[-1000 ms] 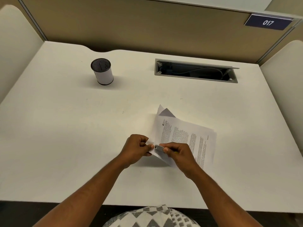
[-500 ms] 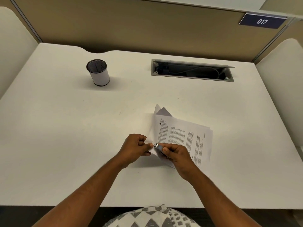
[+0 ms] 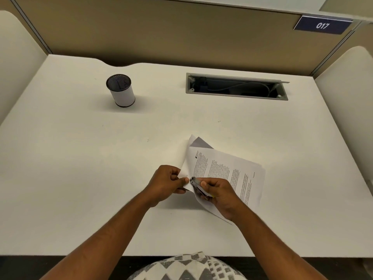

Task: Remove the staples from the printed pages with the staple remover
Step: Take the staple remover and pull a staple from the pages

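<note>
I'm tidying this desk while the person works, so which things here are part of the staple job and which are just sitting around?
In use:
- white printed pages, corner pinched by the left hand
- slim metal staple remover, held in the right hand at that corner

Lying about:
- black-topped white cylindrical container, far left of the white desk
- grey cable tray set into the desk
- navy 017 sign

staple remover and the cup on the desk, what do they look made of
Staple remover: looks like metal, grey with a dull sheen; mostly hidden by the right hand. Cup: smooth white wall, dark rim and top; plastic or coated metal, cannot tell.
</note>
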{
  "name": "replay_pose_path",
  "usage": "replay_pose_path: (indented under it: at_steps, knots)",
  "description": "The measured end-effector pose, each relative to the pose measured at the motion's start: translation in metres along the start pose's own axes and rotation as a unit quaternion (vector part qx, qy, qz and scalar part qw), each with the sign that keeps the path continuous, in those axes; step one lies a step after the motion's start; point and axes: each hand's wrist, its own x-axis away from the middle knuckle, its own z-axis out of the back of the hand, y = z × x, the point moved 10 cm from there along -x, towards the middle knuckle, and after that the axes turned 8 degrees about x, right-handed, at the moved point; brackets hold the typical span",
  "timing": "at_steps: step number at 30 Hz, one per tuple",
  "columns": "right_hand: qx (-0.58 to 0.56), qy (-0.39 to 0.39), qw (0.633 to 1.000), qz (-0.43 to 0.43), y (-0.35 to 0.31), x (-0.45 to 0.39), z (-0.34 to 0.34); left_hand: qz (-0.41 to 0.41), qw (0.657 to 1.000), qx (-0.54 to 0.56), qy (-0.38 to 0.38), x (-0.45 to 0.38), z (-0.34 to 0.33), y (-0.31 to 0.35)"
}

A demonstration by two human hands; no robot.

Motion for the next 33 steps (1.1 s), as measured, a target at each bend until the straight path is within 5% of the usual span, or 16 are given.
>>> replay_pose_path:
  at_steps: [7, 14, 25, 33]
  knots:
    - [0.025, 0.013, 0.998, -0.054, 0.012, -0.003, 0.004, 0.010, 0.999, -0.025, -0.024, -0.002, 0.000, 0.000]
    - [0.112, 0.023, 0.993, 0.007, -0.005, -0.003, 0.008, 0.018, 0.999, 0.031, 0.006, -0.001, 0.004, -0.011]
    - [0.082, 0.031, 0.996, 0.017, 0.000, 0.003, 0.008, 0.058, 0.994, 0.090, 0.028, -0.003, 0.007, -0.022]
    - [0.241, 0.152, 0.957, 0.045, -0.022, -0.004, 0.010, 0.023, 0.998, 0.038, 0.034, -0.004, 0.001, -0.015]
